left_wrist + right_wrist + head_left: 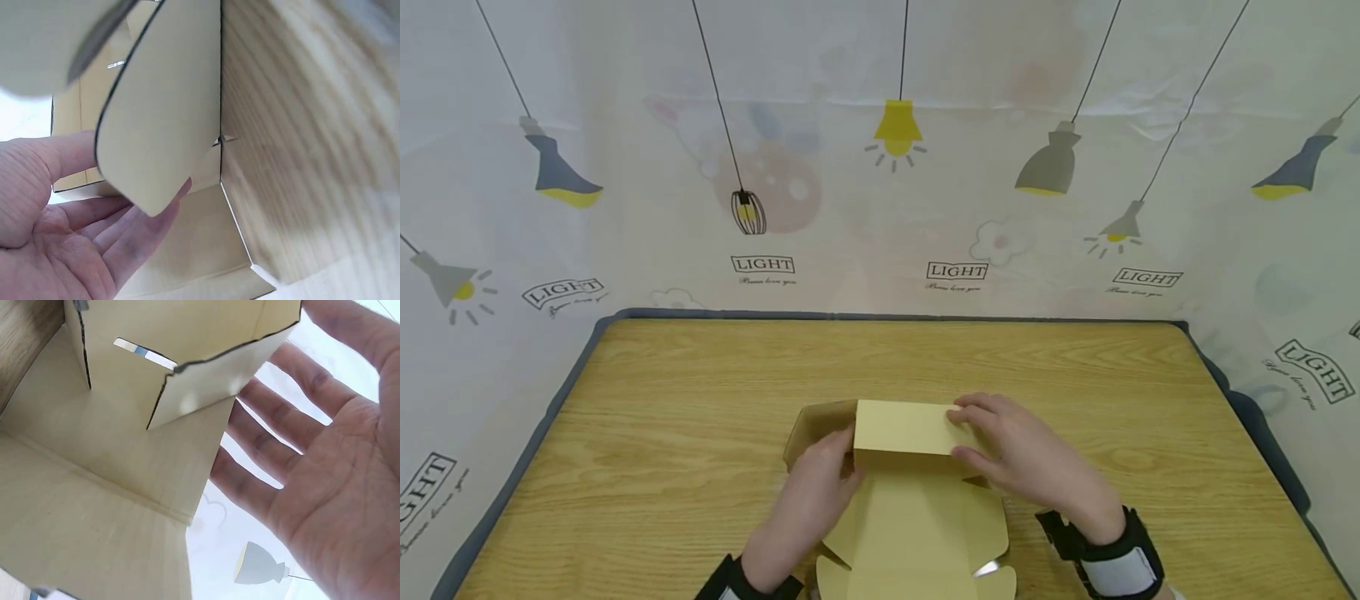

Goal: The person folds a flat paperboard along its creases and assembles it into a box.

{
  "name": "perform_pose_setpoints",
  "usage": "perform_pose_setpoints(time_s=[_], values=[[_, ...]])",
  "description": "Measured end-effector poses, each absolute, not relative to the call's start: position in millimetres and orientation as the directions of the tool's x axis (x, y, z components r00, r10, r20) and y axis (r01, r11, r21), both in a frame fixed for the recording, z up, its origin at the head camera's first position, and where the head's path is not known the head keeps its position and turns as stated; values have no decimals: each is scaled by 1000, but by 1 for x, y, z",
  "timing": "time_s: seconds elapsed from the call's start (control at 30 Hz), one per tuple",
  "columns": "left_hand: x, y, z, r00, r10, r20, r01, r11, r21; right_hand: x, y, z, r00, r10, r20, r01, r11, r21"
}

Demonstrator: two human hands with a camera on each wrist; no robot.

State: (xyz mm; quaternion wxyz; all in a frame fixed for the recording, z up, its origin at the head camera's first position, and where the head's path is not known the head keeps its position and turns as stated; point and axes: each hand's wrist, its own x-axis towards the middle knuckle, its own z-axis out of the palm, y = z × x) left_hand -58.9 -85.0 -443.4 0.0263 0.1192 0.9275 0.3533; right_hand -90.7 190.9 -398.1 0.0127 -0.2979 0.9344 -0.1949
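Note:
A partly folded cardboard box [913, 525], plain and tan, stands near the front of the table with its back section raised. At the raised section's left end, my left hand [818, 479] holds the cardboard. The left wrist view shows the thumb and fingers about a rounded flap [156, 112], which hides some of the fingertips. My right hand [1026, 446] grips the raised section's right end, thumb in front and fingers at the top edge. In the right wrist view, those fingers [300, 419] reach behind the cardboard wall, beside a slotted panel [125, 381].
Side flaps [988, 525] with rounded corners spread from the box's front part. Wood-grain table [662, 417] surrounds it, with a dark edge at the back. Beyond hangs a pale backdrop [850, 217] printed with lamps. Both wrists wear black straps [1105, 550].

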Motion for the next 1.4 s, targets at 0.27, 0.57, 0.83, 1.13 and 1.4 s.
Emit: perform_pose_setpoints(time_s=[0.27, 0.57, 0.83, 1.13, 1.4], values=[[-54, -84, -447, -971, 239, 17, 189, 718, 669, -89, 188, -398, -823, -558, 105, -555, 751, -357], [-51, -97, -453, -923, 383, -29, 291, 747, 597, -90, 187, -401, -820, -558, 124, -563, 751, -344], [-50, -102, -457, -902, 424, -75, 322, 779, 538, -90, 186, -401, -824, -554, 120, -559, 759, -334], [-48, -101, -459, -916, 399, -50, 309, 778, 547, -89, 186, -402, -821, -555, 135, -567, 761, -317], [-48, -103, -447, -934, 352, -64, 245, 761, 601, -89, 187, -401, -821, -555, 131, -564, 756, -332]])
